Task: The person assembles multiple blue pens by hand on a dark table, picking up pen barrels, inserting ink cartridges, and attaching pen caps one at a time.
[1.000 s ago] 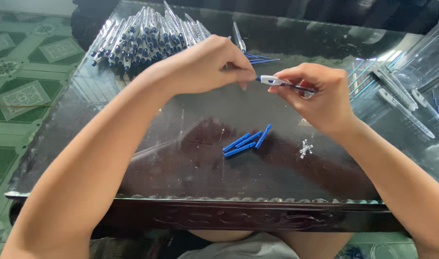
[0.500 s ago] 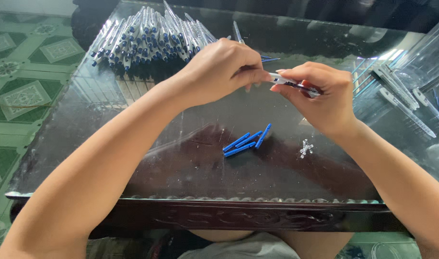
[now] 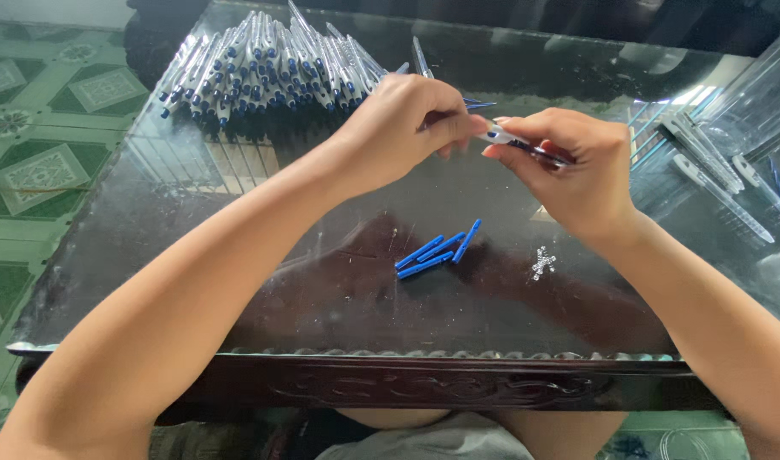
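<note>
My right hand [image 3: 573,166] grips a clear-barrelled pen [image 3: 513,140] above the glass table top [image 3: 151,221]. My left hand [image 3: 403,128] pinches the pen's near end with thumb and fingers, so both hands meet over the table's middle. Below them lie several short blue pen parts [image 3: 437,250] and a small heap of tiny metal springs [image 3: 542,262]. A big pile of finished clear and blue pens [image 3: 262,64] lies at the far left of the table.
Loose clear pen barrels [image 3: 705,166] lie at the right, next to a transparent bag of parts [image 3: 760,85]. The table has a carved dark wooden front edge [image 3: 424,383]. A green patterned tile floor [image 3: 41,128] lies to the left.
My left hand has slid right from the table toward the pen and now pinches its end. My right hand has held its place.
</note>
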